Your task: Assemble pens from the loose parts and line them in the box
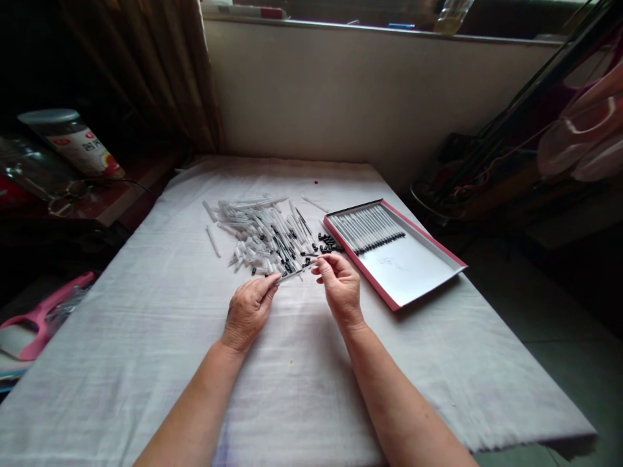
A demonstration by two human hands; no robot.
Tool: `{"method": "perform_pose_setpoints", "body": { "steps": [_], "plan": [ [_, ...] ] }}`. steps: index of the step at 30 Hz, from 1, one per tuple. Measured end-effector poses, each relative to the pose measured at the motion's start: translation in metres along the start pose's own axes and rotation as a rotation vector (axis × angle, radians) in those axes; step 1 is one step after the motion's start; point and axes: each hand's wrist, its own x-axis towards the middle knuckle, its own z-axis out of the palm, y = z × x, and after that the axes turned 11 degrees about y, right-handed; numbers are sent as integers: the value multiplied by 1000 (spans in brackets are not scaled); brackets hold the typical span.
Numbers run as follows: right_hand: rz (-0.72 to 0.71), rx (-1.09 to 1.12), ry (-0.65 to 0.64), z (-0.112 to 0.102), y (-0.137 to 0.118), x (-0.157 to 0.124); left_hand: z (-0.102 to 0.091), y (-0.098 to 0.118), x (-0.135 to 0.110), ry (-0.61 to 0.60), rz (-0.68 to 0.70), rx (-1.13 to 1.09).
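Note:
A slim clear pen barrel (pixel 292 275) with a dark piece along it spans the gap between my two hands, just in front of a pile of pen parts. My left hand (pixel 249 308) is closed round its left end. The fingertips of my right hand (pixel 339 285) pinch the other end; whether they grip the refill or a small tip piece there cannot be made out. Beyond my hands lie loose clear barrels (pixel 248 217), dark-tipped refills (pixel 280 241), small clear caps (pixel 246 253) and black end plugs (pixel 327 242).
Right of the pile, a shallow red-edged box lid (pixel 413 275) holds a row of pens (pixel 367 227) with black ends. A white cloth (pixel 185 363) covers the table. Pink scissors (pixel 43 311) lie at the left edge; a lidded jar (pixel 78 143) stands on a side surface.

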Motion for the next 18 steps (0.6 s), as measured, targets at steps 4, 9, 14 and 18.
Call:
{"method": "perform_pose_setpoints", "body": {
  "steps": [4,9,14,18],
  "plan": [
    [-110,-132,-285,5,15,-9,-2,2,2,25,-100,31],
    [-262,-562,-382,12,14,-1,-5,-5,4,106,-236,47],
    [-455,-1025,-616,25,3,6,-4,-8,4,96,-274,25],
    [-495,-1160,-674,34,1,8,-4,-6,4,78,-258,6]
  ]
}}
